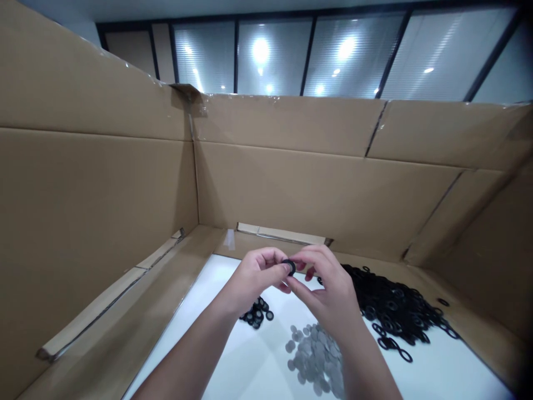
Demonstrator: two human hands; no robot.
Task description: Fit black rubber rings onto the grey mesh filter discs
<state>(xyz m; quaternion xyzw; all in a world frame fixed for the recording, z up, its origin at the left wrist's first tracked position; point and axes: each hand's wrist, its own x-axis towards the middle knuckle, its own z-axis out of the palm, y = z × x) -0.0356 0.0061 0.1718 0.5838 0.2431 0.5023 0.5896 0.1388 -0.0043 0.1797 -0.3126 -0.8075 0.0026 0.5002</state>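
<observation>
Near the middle of the head view, a small round black ring [292,268] with a pale centre is held up above the white board. My left hand [256,278] pinches it between thumb and fingers. From the other side, my right hand [327,286] has its thumb and index fingertips closed on the ring's edge. Below my left wrist lies a small pile of black rings with grey centres [259,312]. A heap of flat grey discs [314,355] spreads below my right hand, partly hidden by the forearm. Right of it is a large heap of plain black rings [391,303].
The white board [245,366] lies inside a large cardboard box, its left wall [95,211] and back wall [291,183] standing tall. Cardboard strips [283,233] run along the wall bases. One loose black ring [443,302] lies on the cardboard at right.
</observation>
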